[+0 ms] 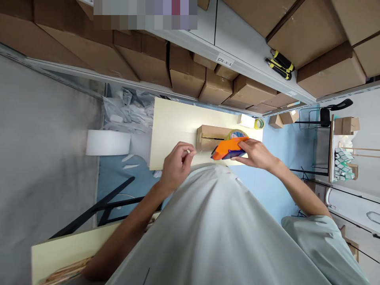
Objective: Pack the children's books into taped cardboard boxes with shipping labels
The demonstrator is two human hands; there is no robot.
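My right hand [255, 153] grips an orange and blue tape dispenser [227, 149] above the near side of the pale yellow table [175, 118]. A roll of tape [237, 133] shows at the dispenser's far side. Just beyond and partly behind the dispenser, a closed brown cardboard box [209, 132] lies on the table. To the left of the box, my left hand [179, 161] is closed, thumb and fingers pinched together. Something small and pale is at the fingertips, but I cannot make out what it is.
A white box [246, 120] and a tape roll [259, 123] sit at the table's right end. Shelves with cardboard boxes [188, 75] hang over the far edge; box cutters [280, 65] lie on one. At left are a white foam roll [108, 142] and crumpled plastic [127, 109].
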